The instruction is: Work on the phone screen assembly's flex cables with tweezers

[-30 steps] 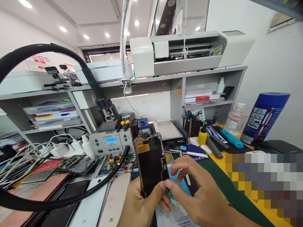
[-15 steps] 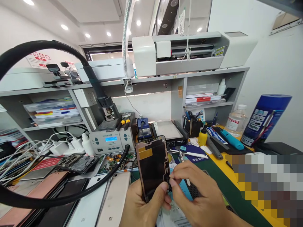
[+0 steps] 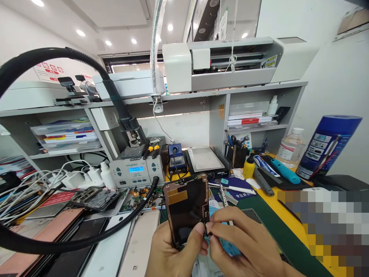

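A phone screen assembly (image 3: 186, 211), its back towards me with a yellow-brown film patch near the top, stands upright in my left hand (image 3: 175, 250). The left thumb presses on its lower right part, and the fingers wrap around from behind. At the screen's right edge, my right hand (image 3: 242, 242) pinches the dark flex cable (image 3: 205, 227) between thumb and forefinger. The cable's far end is hidden by the fingertips. A pair of tweezers (image 3: 223, 195) lies on the mat just behind my right hand.
Phones lie at the left, including a white phone (image 3: 108, 246). A black hose (image 3: 86, 242) loops over them from the hot-air station (image 3: 135, 171). Behind the screen sits a flat heating plate (image 3: 206, 158). A blue spray can (image 3: 328, 146) and yellow bottle (image 3: 248, 169) stand right.
The screen has tilted slightly and sits a little lower. My right fingers have shifted slightly down along its right edge, still pinching. The view has turned slightly.
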`<state>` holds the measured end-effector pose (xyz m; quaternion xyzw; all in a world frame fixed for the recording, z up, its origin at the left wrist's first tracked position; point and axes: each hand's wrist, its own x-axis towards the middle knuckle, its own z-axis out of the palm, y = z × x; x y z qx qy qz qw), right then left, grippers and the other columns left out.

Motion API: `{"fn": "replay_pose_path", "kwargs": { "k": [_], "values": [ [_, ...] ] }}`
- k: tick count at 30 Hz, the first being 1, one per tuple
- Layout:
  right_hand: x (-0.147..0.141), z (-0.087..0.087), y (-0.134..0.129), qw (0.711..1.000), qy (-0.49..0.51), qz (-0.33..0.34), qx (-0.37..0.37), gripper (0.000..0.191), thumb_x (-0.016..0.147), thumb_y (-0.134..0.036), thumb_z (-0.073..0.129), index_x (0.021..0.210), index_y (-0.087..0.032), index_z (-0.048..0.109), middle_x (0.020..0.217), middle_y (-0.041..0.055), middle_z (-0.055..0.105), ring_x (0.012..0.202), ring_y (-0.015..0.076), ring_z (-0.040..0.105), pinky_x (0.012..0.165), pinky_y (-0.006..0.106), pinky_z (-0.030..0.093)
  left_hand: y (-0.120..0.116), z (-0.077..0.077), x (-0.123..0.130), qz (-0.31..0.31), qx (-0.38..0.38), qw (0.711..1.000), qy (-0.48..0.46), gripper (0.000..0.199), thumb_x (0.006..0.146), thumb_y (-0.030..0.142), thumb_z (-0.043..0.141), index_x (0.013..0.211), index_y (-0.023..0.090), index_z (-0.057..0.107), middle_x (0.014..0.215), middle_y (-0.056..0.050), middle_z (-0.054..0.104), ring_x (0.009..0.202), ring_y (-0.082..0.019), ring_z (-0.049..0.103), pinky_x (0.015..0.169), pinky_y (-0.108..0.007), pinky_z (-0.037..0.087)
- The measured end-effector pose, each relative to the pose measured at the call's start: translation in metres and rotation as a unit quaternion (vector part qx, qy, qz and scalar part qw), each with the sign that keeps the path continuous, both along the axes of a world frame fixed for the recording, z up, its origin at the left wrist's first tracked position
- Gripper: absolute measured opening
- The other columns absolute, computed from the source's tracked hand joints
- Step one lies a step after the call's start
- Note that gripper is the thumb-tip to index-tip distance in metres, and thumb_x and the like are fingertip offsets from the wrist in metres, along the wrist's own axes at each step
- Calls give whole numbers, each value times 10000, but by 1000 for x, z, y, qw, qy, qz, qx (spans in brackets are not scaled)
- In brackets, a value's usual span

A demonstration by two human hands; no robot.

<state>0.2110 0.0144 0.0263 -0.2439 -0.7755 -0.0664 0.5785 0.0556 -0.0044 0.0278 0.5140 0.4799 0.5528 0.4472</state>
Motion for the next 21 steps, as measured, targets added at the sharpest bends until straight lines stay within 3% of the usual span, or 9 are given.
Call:
{"fn": "replay_pose_path", "kwargs": {
  "k": [13, 21],
  "values": [
    [3, -10, 1, 998, -35, -23, 38, 260, 752, 12, 635, 952, -152, 664, 785, 102, 700, 717, 193, 677, 580, 292, 604, 2, -3, 0, 19, 38, 999, 33, 227, 757, 351, 708, 585, 204, 687, 552, 6, 679, 531, -158, 620, 611, -233, 554],
    [2, -7, 1, 998, -42, -21, 43, 293, 744, 16, 630, 972, -165, 655, 762, 89, 700, 686, 195, 682, 573, 289, 608, 2, -3, 0, 32, 45, 998, 37, 214, 735, 342, 730, 568, 212, 703, 522, 5, 686, 502, -161, 626, 552, -218, 544]
  ]
}}
